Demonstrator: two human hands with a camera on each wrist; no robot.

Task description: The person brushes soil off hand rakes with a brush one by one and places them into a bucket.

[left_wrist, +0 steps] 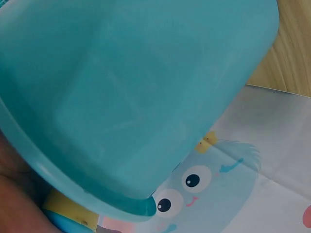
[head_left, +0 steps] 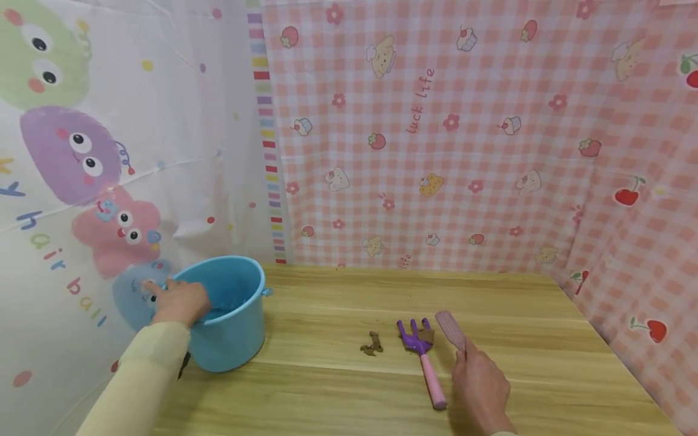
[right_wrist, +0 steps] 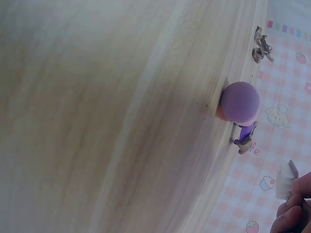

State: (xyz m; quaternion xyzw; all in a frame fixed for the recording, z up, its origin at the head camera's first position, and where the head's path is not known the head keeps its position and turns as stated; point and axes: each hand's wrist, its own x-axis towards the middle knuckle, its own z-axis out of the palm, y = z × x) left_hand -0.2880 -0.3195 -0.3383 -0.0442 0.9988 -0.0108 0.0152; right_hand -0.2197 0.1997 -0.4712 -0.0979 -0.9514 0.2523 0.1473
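My left hand reaches over the near left rim of a light blue bucket, with part of its fingers hidden inside. In the left wrist view, a yellow piece with a blue edge shows beside that hand; I cannot tell whether the hand holds it. My right hand grips the handle of a brush with a pink head; its white bristles show in the right wrist view. Left of this hand lies a small garden fork, purple tines pointing away, pink handle toward me. Brown dirt sits at its tines.
A loose brown clump lies on the wooden tabletop, between bucket and fork. A dark narrow thing pokes out beside the bucket. Pink checked cloth hangs behind and on the right, white printed cloth on the left.
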